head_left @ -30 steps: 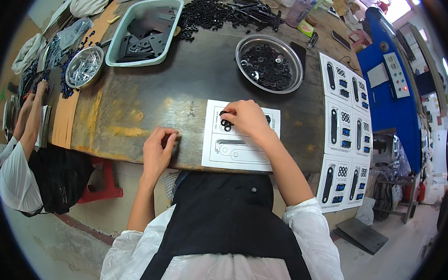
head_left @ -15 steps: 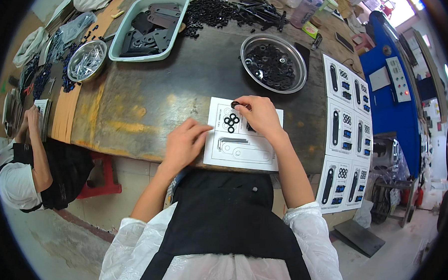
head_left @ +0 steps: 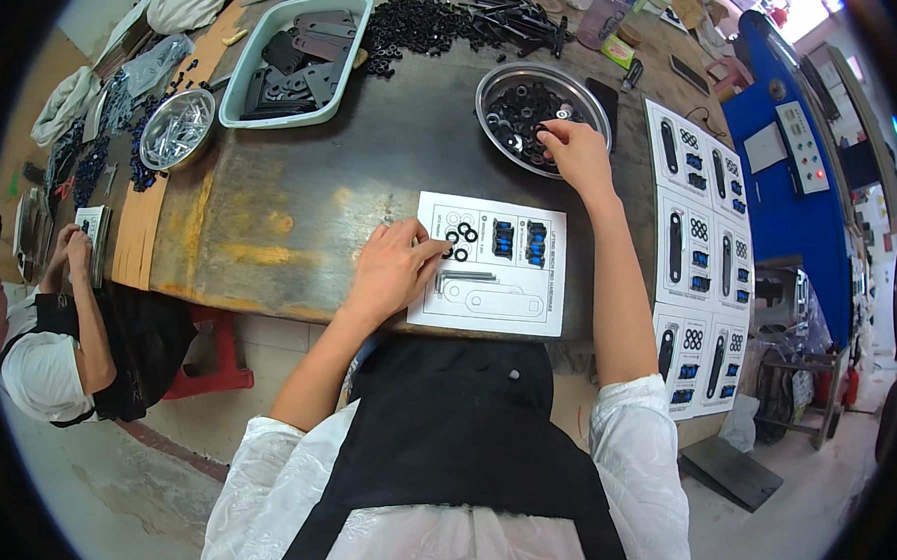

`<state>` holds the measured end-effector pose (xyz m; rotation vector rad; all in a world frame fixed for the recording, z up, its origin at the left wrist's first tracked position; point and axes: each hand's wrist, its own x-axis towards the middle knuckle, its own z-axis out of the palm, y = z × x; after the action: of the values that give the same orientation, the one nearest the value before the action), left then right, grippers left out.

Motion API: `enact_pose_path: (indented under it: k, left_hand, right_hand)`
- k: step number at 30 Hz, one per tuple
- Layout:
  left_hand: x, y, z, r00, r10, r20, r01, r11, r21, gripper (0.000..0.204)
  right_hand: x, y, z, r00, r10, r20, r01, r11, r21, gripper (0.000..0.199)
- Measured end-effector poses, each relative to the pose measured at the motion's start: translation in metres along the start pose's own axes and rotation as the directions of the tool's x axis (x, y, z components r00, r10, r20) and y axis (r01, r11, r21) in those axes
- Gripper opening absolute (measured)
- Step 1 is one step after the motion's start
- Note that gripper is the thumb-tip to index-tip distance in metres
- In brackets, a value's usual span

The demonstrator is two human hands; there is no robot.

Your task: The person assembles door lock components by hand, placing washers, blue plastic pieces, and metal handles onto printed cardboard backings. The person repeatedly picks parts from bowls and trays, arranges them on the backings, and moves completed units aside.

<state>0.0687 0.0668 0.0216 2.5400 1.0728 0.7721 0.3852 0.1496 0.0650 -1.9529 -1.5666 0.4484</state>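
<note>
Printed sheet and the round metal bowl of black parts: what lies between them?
Only bare dark tabletop, in the head view. The right hand reaches into the bowl; the left hand rests on the sheet.

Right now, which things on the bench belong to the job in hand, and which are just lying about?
In use: card, rings under left hand, steel bowl under right hand.
Lying about: green tray, small bowl, loose black parts, filled cards.

Left hand (head_left: 394,268) flat, fingers spread forward, right hand (head_left: 574,150) reached far ahead, fingers curled downward
</note>
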Motion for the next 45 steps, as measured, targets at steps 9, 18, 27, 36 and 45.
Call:
enact_pose_path:
  k: [9, 18, 27, 36, 45]
  left_hand:
    - [0.009, 0.0, -0.012, 0.969, -0.245, 0.021, 0.243, 0.941, -0.234, 0.018]
    - [0.087, 0.009, -0.002, 0.899, -0.437, -0.002, 0.298, 0.617, -0.728, 0.02]
    - [0.087, -0.001, 0.01, 0.819, -0.563, 0.113, 0.368, 0.364, -0.856, 0.021]
    - [0.054, -0.017, 0.031, 0.88, -0.471, 0.064, 0.475, 0.876, -0.087, 0.017]
    - [0.005, 0.0, 0.001, 0.997, -0.078, 0.01, 0.078, 0.997, -0.027, 0.015]
  right_hand:
    - [-0.008, -0.01, 0.008, 0.998, 0.011, 0.067, -0.018, 0.994, 0.109, 0.03]
    - [-0.072, -0.066, 0.01, 0.959, -0.111, 0.26, -0.098, 0.732, 0.675, 0.031]
    - [-0.068, -0.058, 0.011, 0.968, -0.07, 0.24, -0.105, 0.758, 0.644, 0.018]
    - [-0.001, 0.02, -0.001, 0.996, -0.017, -0.091, 0.024, 0.997, 0.074, 0.016]
    - [-0.166, -0.037, 0.047, 0.88, -0.474, 0.027, 0.474, 0.871, -0.127, 0.037]
